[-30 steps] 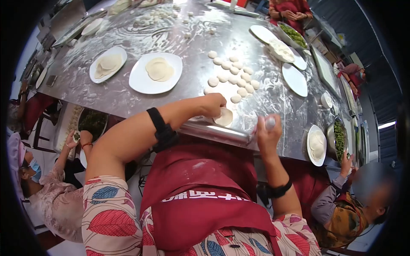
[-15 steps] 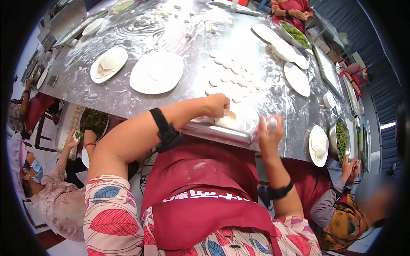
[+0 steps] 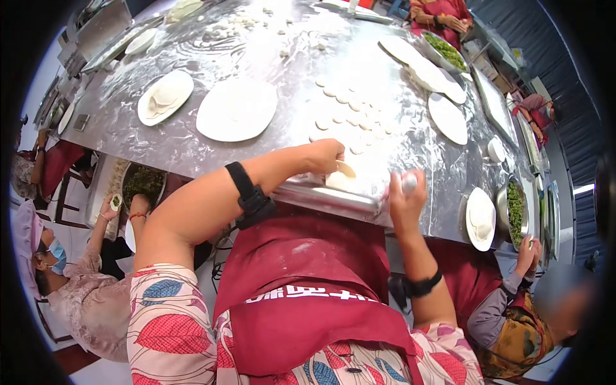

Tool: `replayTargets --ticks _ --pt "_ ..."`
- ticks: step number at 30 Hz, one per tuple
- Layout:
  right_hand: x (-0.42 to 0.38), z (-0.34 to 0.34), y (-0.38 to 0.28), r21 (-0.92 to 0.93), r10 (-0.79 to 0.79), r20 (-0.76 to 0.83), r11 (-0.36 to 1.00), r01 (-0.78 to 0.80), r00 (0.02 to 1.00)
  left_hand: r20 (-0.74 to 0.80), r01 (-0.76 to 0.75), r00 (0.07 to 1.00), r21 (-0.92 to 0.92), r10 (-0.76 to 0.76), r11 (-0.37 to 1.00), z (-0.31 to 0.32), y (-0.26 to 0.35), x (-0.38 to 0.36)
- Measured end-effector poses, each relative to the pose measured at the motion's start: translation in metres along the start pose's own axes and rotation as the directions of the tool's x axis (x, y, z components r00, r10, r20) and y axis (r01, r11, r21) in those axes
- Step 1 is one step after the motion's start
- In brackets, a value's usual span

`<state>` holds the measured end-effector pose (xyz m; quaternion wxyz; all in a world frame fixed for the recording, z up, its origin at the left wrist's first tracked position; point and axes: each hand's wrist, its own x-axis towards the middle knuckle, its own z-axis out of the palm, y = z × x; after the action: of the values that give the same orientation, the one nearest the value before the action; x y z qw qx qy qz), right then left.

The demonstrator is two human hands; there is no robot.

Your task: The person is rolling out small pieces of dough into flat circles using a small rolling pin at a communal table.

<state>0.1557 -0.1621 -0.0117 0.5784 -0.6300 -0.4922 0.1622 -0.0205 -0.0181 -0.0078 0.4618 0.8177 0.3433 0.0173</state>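
A single row of white characters [image 3: 310, 296] runs across the front of the dark red apron [image 3: 303, 266], at six o'clock in the head view, stretching roughly along the nine-to-three line. The characters look Chinese and appear upside down from this angle. A fold in the cloth lies right along their six o'clock edge and seems to cut into them, so the wording cannot be read with certainty.

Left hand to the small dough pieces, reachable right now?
Probably yes: the dough pieces lie just beyond the left hand, nothing visible between; it appears to hold a dough wrapper, which it might need to release first.
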Motion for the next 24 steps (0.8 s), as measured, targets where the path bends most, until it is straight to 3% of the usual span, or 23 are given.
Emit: replayTargets --ticks 6,7,9,11,12,15,16,19,21,22,24 --pt "0.065 0.035 0.025 -0.21 -0.205 -0.045 0.959 0.192 0.978 -0.15 -0.089 0.981 0.223 0.124 0.971 0.007 0.009 0.014" --pt "0.066 0.035 0.021 -0.235 -0.223 -0.043 0.95 0.207 0.974 -0.107 -0.087 0.987 0.249 0.116 0.965 0.004 0.012 0.013" --pt "0.033 0.015 0.002 -0.127 -0.1 -0.021 0.987 0.097 0.995 -0.02 -0.081 0.996 0.282 0.09 0.956 0.004 0.014 0.01" --pt "-0.003 -0.002 -0.006 0.007 0.025 0.014 1.0 -0.025 1.0 -0.093 -0.044 0.994 0.197 0.064 0.979 0.007 0.002 0.015" --pt "-0.008 -0.004 -0.004 0.018 0.018 0.012 1.0 -0.018 1.0 -0.127 -0.027 0.991 0.16 0.047 0.987 0.005 -0.002 0.014" --pt "-0.001 0.0 -0.005 0.028 0.007 -0.002 1.0 -0.007 1.0 -0.036 0.002 0.999 0.035 -0.001 0.999 0.001 -0.004 0.002" --pt "0.017 0.006 0.006 -0.076 -0.066 -0.024 0.995 0.064 0.998 -0.013 0.012 1.0 0.027 -0.011 1.0 -0.002 -0.001 -0.002" --pt "0.062 0.033 0.025 -0.226 -0.136 -0.067 0.967 0.118 0.988 -0.142 -0.028 0.989 0.154 0.05 0.988 0.0 -0.003 0.005" --pt "0.076 0.043 0.025 -0.283 -0.187 -0.072 0.946 0.159 0.98 -0.117 0.033 0.993 0.152 -0.015 0.988 0.004 -0.001 0.008" --pt "0.068 0.037 0.014 -0.318 -0.364 -0.082 0.892 0.322 0.928 -0.119 0.067 0.992 0.152 -0.049 0.986 0.002 0.001 0.006" --pt "0.041 0.019 0.014 -0.109 0.017 -0.028 0.994 -0.02 0.999 -0.07 0.066 0.996 0.184 -0.054 0.981 0.001 0.019 -0.01"
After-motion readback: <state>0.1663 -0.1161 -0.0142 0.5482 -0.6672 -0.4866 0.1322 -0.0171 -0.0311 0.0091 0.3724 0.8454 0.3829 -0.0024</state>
